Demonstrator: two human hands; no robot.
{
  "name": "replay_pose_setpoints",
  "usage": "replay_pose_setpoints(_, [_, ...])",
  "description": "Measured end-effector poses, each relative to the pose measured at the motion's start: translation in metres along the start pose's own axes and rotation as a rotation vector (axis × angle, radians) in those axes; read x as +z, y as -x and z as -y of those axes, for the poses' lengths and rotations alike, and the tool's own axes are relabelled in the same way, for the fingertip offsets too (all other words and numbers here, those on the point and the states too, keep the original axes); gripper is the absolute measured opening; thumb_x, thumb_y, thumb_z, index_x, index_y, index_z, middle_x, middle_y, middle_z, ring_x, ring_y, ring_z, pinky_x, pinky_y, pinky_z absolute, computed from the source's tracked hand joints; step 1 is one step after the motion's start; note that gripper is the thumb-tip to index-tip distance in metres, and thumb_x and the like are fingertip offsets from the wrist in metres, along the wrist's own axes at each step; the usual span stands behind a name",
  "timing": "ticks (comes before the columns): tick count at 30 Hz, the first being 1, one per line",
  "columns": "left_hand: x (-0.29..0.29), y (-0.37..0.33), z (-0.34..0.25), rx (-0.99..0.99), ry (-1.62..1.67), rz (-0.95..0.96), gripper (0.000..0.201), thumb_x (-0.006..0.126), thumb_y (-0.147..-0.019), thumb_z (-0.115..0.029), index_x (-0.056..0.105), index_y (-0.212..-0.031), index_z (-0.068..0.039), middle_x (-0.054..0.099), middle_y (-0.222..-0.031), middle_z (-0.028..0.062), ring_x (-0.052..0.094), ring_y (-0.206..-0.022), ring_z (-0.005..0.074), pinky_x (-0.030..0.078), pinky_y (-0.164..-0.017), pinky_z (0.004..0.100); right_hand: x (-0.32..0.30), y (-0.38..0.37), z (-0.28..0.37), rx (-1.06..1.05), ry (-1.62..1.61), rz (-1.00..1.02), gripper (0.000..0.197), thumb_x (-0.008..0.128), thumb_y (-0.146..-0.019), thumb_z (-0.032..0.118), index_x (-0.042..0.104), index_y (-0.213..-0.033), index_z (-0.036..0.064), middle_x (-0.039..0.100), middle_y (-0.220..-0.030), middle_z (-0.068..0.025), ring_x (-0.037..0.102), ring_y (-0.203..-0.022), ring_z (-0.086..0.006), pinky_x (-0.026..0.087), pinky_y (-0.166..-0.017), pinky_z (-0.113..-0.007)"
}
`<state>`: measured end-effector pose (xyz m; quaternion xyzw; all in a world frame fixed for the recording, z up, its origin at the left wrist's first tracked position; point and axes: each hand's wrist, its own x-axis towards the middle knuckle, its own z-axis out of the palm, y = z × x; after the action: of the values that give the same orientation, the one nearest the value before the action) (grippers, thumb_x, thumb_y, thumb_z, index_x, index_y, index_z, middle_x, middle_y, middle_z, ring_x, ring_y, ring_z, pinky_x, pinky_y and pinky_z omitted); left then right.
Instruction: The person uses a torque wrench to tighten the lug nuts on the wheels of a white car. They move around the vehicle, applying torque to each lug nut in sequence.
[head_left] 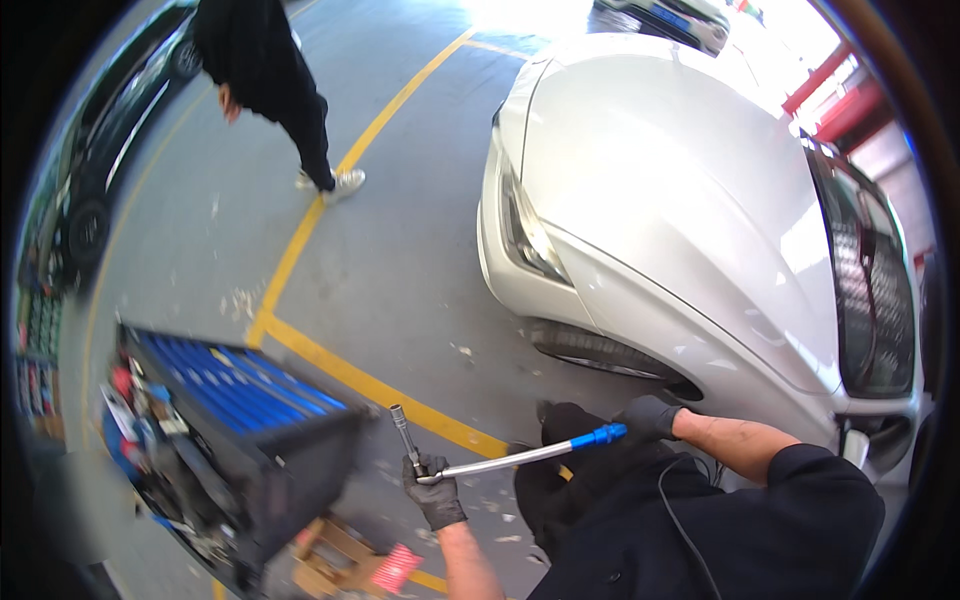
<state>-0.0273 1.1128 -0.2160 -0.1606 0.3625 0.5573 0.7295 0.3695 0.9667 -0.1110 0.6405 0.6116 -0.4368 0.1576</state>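
A long silver torque wrench (530, 456) with a blue grip runs across in front of my body. My left hand (434, 493), in a dark glove, is closed around its head at the left end. From that head a silver extension with a socket (399, 420) points up and away from me. My right hand (652, 416), also gloved, is closed at the far end of the blue grip; its fingers are partly hidden. Just beyond my right hand stands the front of a white car (640, 220), its front wheel (600, 348) partly under the fender.
A dark tool cart (300, 440) with a blue ribbed top and cluttered tools stands at left, an open cardboard box (335, 555) beside it. A person in black (265, 80) stands farther off. Yellow lines (370, 378) mark the grey floor. Another car (110, 130) is far left.
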Motion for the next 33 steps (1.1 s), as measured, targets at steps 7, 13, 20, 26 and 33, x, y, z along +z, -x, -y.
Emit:
replay_pose_setpoints(7, [0.281, -0.122, -0.027, -0.098, -0.211, 0.226, 0.02, 0.06, -0.095, -0.023, 0.058, -0.087, -0.006, 0.046, -0.062, 0.0028, 0.033, -0.049, 0.012, 0.03, -0.05, 0.0294, -0.178, -0.057, 0.018, 0.079, -0.175, -0.353, 0.023, 0.07, -0.067, 0.028, 0.07, -0.086, 0.0155, 0.069, -0.078, -0.0126, 0.068, -0.077, -0.036, 0.052, -0.07, -0.048])
replay_pose_setpoints(13, [0.476, -0.224, -0.077, -0.099, -0.298, 0.191, 0.023, 0.065, -0.094, -0.025, 0.062, -0.097, -0.002, 0.053, -0.065, 0.0039, 0.039, -0.049, 0.0121, 0.036, -0.05, 0.0273, -0.398, -0.113, 0.051, 0.062, -0.251, -0.386, 0.021, 0.064, -0.068, 0.018, 0.071, -0.087, 0.0117, 0.069, -0.079, -0.0154, 0.068, -0.077, -0.0382, 0.053, -0.068, -0.048])
replay_pose_setpoints(20, [0.687, -0.393, -0.125, -0.17, -0.311, 0.178, 0.019, 0.061, -0.095, -0.022, 0.059, -0.093, -0.004, 0.046, -0.06, 0.0003, 0.035, -0.045, 0.0101, 0.034, -0.046, 0.0252, -0.611, -0.225, 0.101, 0.126, -0.217, -0.376, 0.024, 0.064, -0.068, 0.017, 0.072, -0.09, 0.0125, 0.07, -0.082, -0.0137, 0.068, -0.078, -0.0362, 0.053, -0.07, -0.047])
replay_pose_setpoints(26, [0.862, -0.578, -0.141, -0.383, -0.364, 0.275, 0.016, 0.062, -0.093, -0.021, 0.063, -0.094, -0.005, 0.053, -0.062, 0.0017, 0.04, -0.046, 0.0111, 0.035, -0.046, 0.0251, -0.761, -0.325, 0.152, 0.374, -0.248, -0.512, 0.027, 0.066, -0.065, 0.021, 0.072, -0.091, 0.0144, 0.07, -0.081, -0.0125, 0.068, -0.078, -0.0357, 0.053, -0.069, -0.047])
replay_pose_setpoints(33, [1.06, -0.692, -0.035, -0.737, -0.671, 0.29, 0.023, 0.058, -0.095, -0.025, 0.063, -0.1, -0.003, 0.054, -0.064, 0.0012, 0.042, -0.048, 0.0118, 0.039, -0.049, 0.0264, -0.876, -0.342, 0.165, 0.631, -0.472, -0.572, 0.031, 0.07, -0.067, 0.029, 0.071, -0.094, 0.0156, 0.07, -0.086, -0.0132, 0.068, -0.083, -0.0349, 0.053, -0.073, -0.046])
